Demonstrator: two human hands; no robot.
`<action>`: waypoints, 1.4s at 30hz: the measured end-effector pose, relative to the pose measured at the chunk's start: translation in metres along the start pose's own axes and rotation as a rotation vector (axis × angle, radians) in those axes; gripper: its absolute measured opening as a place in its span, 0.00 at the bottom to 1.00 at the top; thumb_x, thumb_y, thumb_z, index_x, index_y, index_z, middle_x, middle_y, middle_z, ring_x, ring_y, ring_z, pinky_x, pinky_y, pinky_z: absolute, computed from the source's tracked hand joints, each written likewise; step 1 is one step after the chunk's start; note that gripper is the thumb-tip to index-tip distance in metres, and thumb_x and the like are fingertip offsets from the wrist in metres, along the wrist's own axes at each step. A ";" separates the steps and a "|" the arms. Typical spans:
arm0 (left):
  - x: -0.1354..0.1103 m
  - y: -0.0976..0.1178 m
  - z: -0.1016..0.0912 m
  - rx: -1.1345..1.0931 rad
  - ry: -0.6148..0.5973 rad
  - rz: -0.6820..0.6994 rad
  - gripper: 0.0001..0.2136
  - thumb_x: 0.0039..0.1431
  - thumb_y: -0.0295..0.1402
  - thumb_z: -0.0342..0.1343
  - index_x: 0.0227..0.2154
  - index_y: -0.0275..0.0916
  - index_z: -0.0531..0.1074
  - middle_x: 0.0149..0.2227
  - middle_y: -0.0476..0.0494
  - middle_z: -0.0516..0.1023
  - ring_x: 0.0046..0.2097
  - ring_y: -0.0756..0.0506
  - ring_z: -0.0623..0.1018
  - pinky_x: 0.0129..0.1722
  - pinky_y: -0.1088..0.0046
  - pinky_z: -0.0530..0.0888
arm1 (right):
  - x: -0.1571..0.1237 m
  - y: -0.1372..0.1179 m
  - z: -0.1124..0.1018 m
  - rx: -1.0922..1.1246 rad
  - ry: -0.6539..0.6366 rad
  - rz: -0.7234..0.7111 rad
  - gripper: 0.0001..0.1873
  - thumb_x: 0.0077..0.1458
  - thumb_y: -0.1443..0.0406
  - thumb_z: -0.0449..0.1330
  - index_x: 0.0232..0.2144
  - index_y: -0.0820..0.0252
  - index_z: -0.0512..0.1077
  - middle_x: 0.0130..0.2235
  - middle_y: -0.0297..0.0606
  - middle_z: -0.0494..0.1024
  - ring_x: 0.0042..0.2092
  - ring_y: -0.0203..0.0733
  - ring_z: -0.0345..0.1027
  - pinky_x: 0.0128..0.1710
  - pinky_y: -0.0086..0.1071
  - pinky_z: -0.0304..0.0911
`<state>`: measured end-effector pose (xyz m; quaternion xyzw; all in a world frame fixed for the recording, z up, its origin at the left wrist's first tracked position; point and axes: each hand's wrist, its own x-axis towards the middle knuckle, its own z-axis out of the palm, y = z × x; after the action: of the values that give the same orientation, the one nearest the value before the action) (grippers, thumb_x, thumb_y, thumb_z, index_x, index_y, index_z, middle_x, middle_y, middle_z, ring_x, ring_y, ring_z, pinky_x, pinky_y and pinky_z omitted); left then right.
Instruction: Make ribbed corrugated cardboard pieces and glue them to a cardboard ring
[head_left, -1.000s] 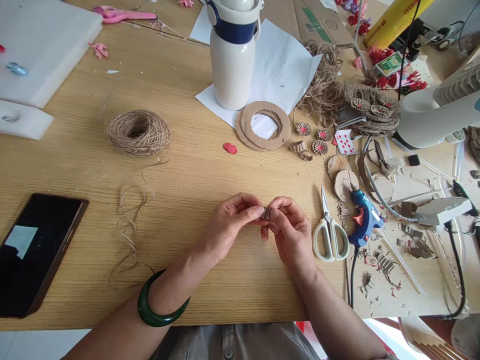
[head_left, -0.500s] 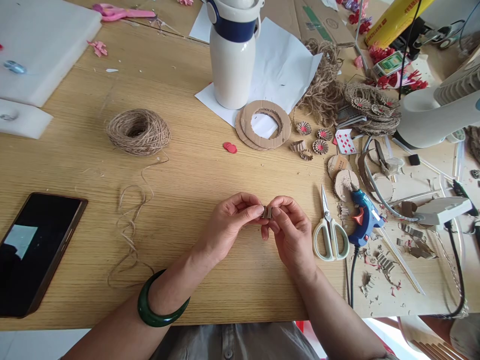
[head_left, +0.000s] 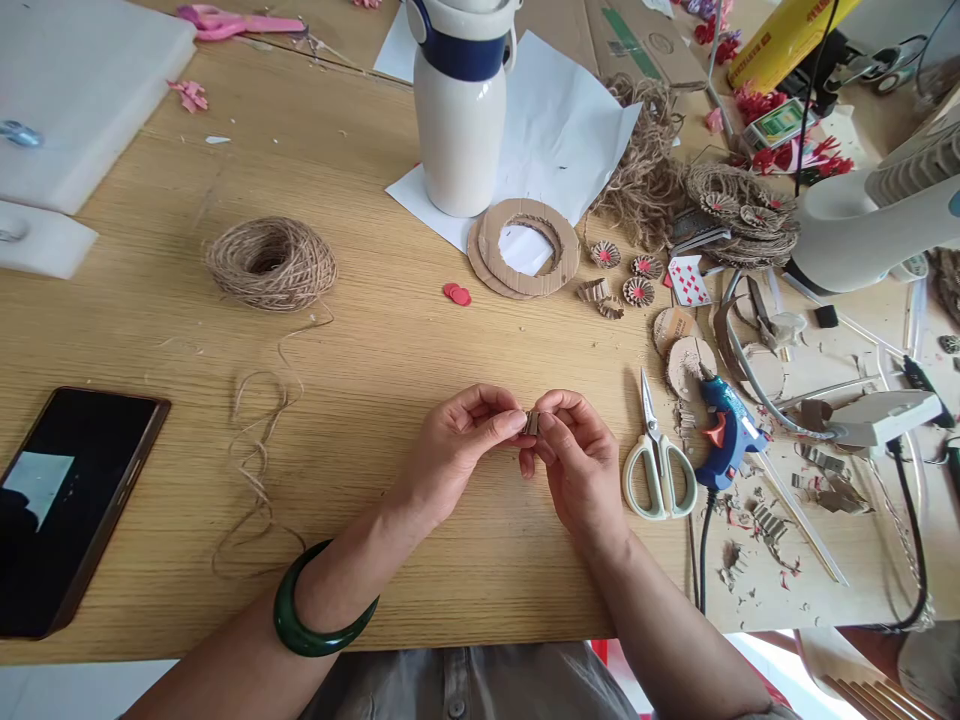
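A small piece of corrugated cardboard [head_left: 532, 424] is pinched between the fingertips of both hands, just above the table. My left hand [head_left: 466, 440] grips its left end with thumb and forefinger. At the other end, my right hand [head_left: 581, 455] has its thumb and forefinger closed on it; the fingers hide most of the piece. To the right of my right hand lie scissors [head_left: 659, 470] with pale handles, and past them a blue glue gun [head_left: 726, 440]. Beyond my hands are red paper discs [head_left: 457, 294], cardboard rings [head_left: 491, 270] and small corrugated cardboard rosettes [head_left: 638, 292] with red centres.
A ball of jute twine [head_left: 271, 264] trails its loose end on the left, near a phone [head_left: 79, 500]. A white bottle [head_left: 459, 130] stands on paper at the back. Cardboard scraps [head_left: 772, 525], cables and a white appliance [head_left: 840, 235] crowd the right side.
The fingertips of my two hands have drawn slightly closer, and less of the cardboard piece shows between them. The whole view has shifted a little to the left.
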<state>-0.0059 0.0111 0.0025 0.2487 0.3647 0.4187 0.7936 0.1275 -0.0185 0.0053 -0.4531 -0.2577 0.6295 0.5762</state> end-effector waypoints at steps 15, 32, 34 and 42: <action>0.000 0.001 0.000 0.017 0.012 -0.017 0.08 0.54 0.32 0.66 0.30 0.36 0.73 0.30 0.48 0.76 0.32 0.47 0.79 0.30 0.71 0.77 | 0.000 0.003 0.000 -0.082 0.027 -0.031 0.07 0.57 0.62 0.65 0.36 0.56 0.73 0.29 0.29 0.71 0.24 0.30 0.65 0.20 0.24 0.64; -0.001 -0.001 0.002 0.035 0.007 0.025 0.07 0.55 0.32 0.66 0.30 0.36 0.75 0.32 0.48 0.76 0.31 0.50 0.76 0.31 0.72 0.75 | -0.005 0.002 0.003 -0.298 0.078 -0.156 0.05 0.59 0.63 0.64 0.37 0.56 0.73 0.29 0.29 0.74 0.23 0.30 0.66 0.22 0.27 0.65; -0.001 -0.002 0.001 0.037 0.001 0.025 0.07 0.54 0.33 0.66 0.30 0.36 0.75 0.31 0.48 0.76 0.32 0.50 0.76 0.31 0.73 0.75 | -0.005 0.002 0.003 -0.300 0.071 -0.158 0.05 0.59 0.63 0.64 0.38 0.55 0.73 0.30 0.29 0.74 0.23 0.30 0.67 0.23 0.27 0.65; -0.001 -0.003 -0.001 0.036 0.050 0.012 0.07 0.53 0.33 0.67 0.32 0.37 0.76 0.33 0.48 0.78 0.33 0.49 0.77 0.35 0.71 0.76 | -0.004 0.002 0.003 -0.313 0.077 -0.129 0.06 0.61 0.61 0.62 0.40 0.55 0.73 0.31 0.30 0.75 0.24 0.30 0.67 0.25 0.27 0.68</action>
<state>-0.0055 0.0090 0.0005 0.2545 0.3902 0.4230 0.7772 0.1235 -0.0224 0.0064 -0.5437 -0.3587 0.5255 0.5474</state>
